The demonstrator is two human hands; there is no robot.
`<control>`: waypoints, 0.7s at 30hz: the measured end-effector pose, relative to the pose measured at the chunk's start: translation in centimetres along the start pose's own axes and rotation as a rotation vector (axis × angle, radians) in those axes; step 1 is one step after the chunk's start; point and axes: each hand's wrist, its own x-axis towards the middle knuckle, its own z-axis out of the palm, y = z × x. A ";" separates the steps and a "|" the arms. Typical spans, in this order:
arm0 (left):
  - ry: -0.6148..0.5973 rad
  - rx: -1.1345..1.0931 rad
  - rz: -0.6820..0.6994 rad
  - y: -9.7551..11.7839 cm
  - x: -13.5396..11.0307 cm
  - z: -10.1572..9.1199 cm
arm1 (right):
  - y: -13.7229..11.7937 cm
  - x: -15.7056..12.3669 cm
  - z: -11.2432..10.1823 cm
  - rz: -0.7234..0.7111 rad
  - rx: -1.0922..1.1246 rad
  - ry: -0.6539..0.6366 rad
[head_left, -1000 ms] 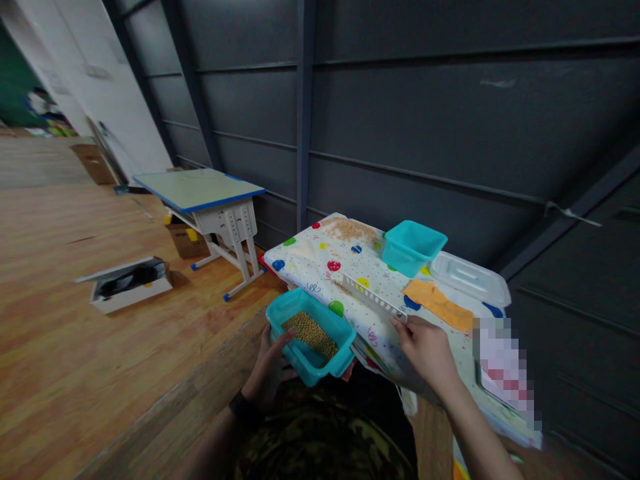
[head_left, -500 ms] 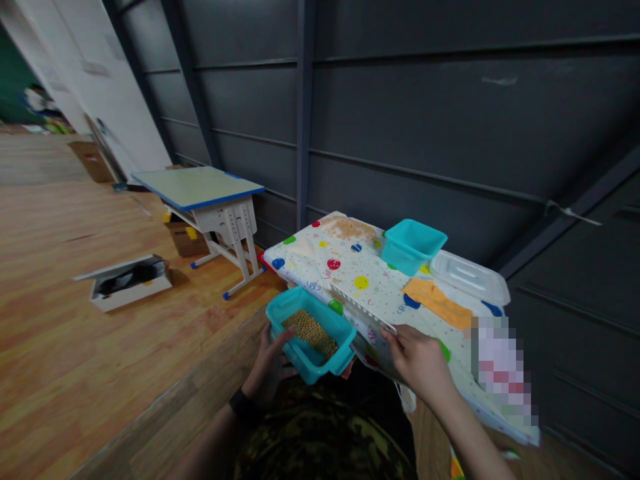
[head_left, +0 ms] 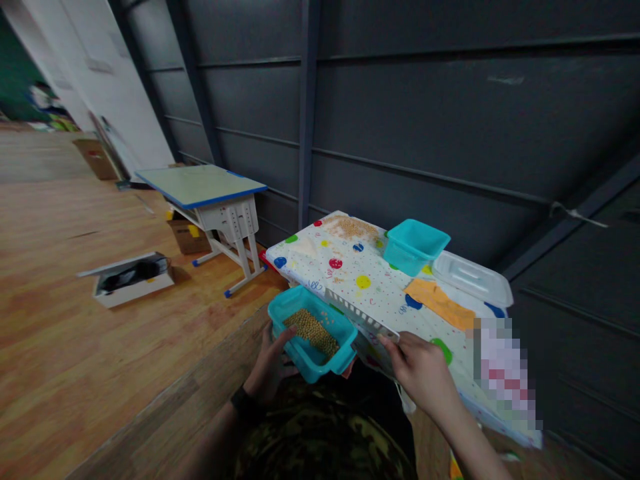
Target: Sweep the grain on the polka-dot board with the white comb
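My left hand grips the near left side of a turquoise plastic box, thumb over the rim and fingers outside. Soybeans cover part of the box's bottom, and a few paler ones lie towards its far side. The box is held at the table's front edge, tilted a little. In my right hand is the end of a long, flat, pale slotted strip, rather like a ruler. It slants along the table edge, its far end just beyond the box's rim.
The table has a balloon-print cover. More beans lie scattered at its far left corner. A second turquoise box, a clear lid and an orange cloth lie to the right. A school desk stands to the left.
The slotted strip has turned so its slotted face shows, and its far end has dropped towards the box. Pale beans now show at the box's far side. My left hand stays put.
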 end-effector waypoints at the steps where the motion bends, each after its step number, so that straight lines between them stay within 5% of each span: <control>1: 0.000 -0.003 -0.001 -0.1 0.1 0.0 | 0.1 0.2 0.0 -0.013 -0.015 0.031; 6: -0.001 -0.029 0.002 -0.2 0.2 -0.1 | 1.8 1.9 0.7 -0.020 -0.113 0.107; 13: 0.019 -0.011 0.013 0.2 -0.1 0.2 | 3.2 3.4 2.6 0.060 -0.222 -0.006; 21: 0.009 -0.007 -0.002 -0.2 0.2 -0.2 | 1.8 1.3 0.9 -0.020 -0.200 0.045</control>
